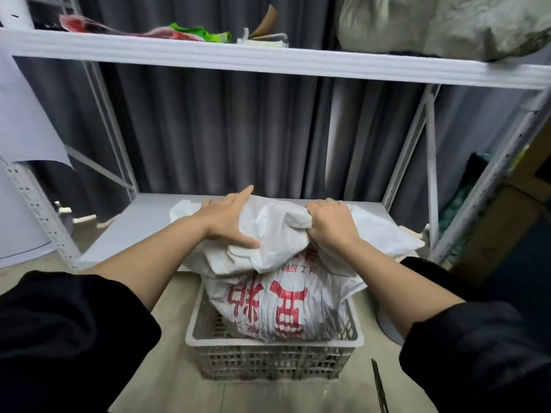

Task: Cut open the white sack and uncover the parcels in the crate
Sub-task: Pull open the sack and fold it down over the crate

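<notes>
A bulging white woven sack (277, 305) with red printed characters stands in a grey latticed plastic crate (268, 368) on the floor. Its loose top is bunched and folded over. My left hand (229, 219) lies on the top left of the bunched fabric, thumb and fingers clamped on a fold. My right hand (331, 225) is fisted around a gathered bunch at the top right. The parcels are hidden inside the sack. A thin dark blade-like tool (379, 386) lies on the floor at the crate's right.
A white metal shelving rack stands right behind the crate, with a low shelf (143, 222) and an upper shelf (208, 55) holding bags and paper. Grey curtains hang behind. Cardboard boxes (501, 222) stand at the right. A grey-white round object (390, 326) sits on the floor right of the crate.
</notes>
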The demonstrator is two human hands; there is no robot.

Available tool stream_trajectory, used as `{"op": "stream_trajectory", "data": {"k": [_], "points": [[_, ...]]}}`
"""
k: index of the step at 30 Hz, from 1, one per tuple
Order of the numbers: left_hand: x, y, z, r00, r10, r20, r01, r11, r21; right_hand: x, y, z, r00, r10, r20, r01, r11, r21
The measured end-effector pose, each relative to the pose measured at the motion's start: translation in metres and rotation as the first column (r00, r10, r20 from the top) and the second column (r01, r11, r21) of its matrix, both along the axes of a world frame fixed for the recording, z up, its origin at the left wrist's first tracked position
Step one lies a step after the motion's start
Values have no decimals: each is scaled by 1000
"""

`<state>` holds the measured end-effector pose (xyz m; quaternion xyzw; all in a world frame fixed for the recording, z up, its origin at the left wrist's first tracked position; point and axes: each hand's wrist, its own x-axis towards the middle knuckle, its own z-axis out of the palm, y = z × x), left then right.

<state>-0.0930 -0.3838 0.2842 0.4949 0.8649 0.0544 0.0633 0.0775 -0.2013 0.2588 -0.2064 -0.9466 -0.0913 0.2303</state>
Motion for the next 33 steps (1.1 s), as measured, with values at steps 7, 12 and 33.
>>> {"op": "stream_trajectory", "data": {"k": [7, 12, 33], "points": [[14, 17, -11, 951, 151, -272, -156, 988, 1, 11, -3, 38, 973, 182, 140, -155, 971, -184], [8, 11, -22, 937, 179, -301, -156, 983, 97, 24, 13, 38, 923, 125, 364, 41, 909, -416], [25, 14, 120, 948, 201, -246, -33, 832, 554, 20, 26, 124, 955, -201, -219, 254, 934, 250]]}}
